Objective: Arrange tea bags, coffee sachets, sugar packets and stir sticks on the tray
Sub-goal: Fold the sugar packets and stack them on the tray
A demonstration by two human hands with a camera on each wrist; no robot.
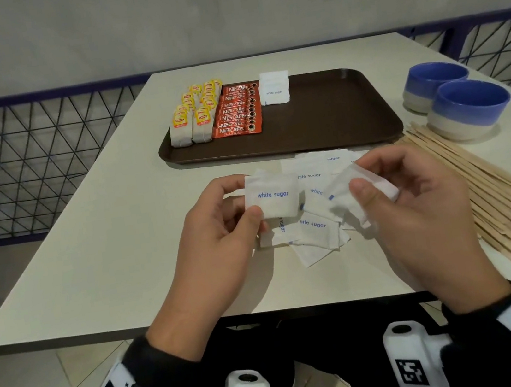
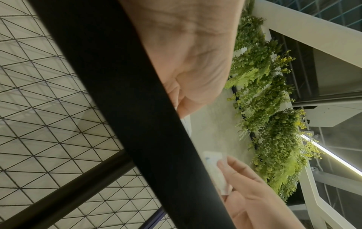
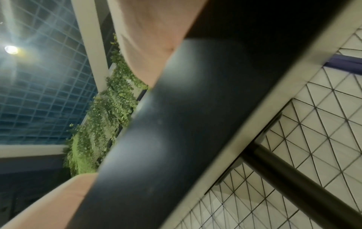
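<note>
The left hand [image 1: 219,228] is pinching one sugar packet [image 1: 271,195]; the right hand [image 1: 414,202] is pinching another sugar packet [image 1: 347,193]. Loose packets [image 1: 314,231] are lying between them, the tray [image 1: 328,109] beyond on the worktop [image 1: 106,248].

On the brown tray [image 1: 328,109], yellow-tagged tea bags [image 1: 191,116], red coffee sachets [image 1: 237,111] and stacked white sugar packets [image 1: 274,89] sit in neighbouring rows. Loose sugar packets [image 1: 314,221] lie before it, with wooden stir sticks [image 1: 492,191] fanned alongside.

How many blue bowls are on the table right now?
2. One blue bowl sits right of the tray; the second bowl stands nearer, touching it, by the stir sticks. None seem hidden.
</note>
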